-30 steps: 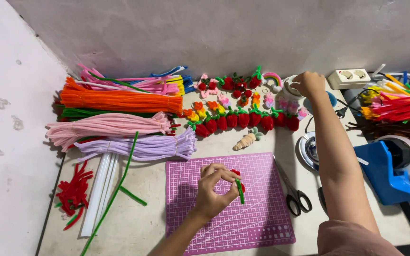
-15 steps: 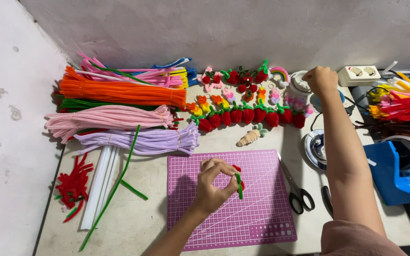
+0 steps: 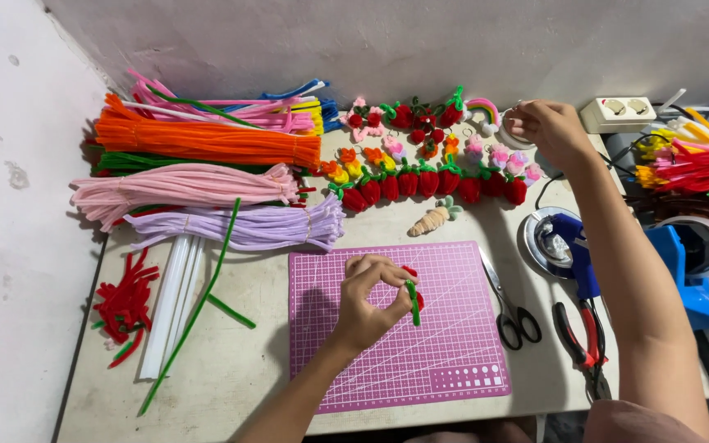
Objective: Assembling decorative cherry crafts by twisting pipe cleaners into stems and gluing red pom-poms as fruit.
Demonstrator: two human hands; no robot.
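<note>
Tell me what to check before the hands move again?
1. Left hand pinching the red-and-green piece: ok.
2. Piece over the purple mat: ok.
3. Right hand at the white round thing by the wall: ok; grip cannot tell.
4. Scissors closed, beside the mat: ok.
5. Pliers away from both hands: ok.
6. Right arm above the glue gun; whether it is hot: cannot tell.

Pale worktable (image 3: pixel 231 385) filling most of the frame, pushed into a corner. Rough whitish wall (image 3: pixel 453 41) across the top, another scuffed white wall (image 3: pixel 10 246) down the left side. Soft, even light, faint shadows.
</note>
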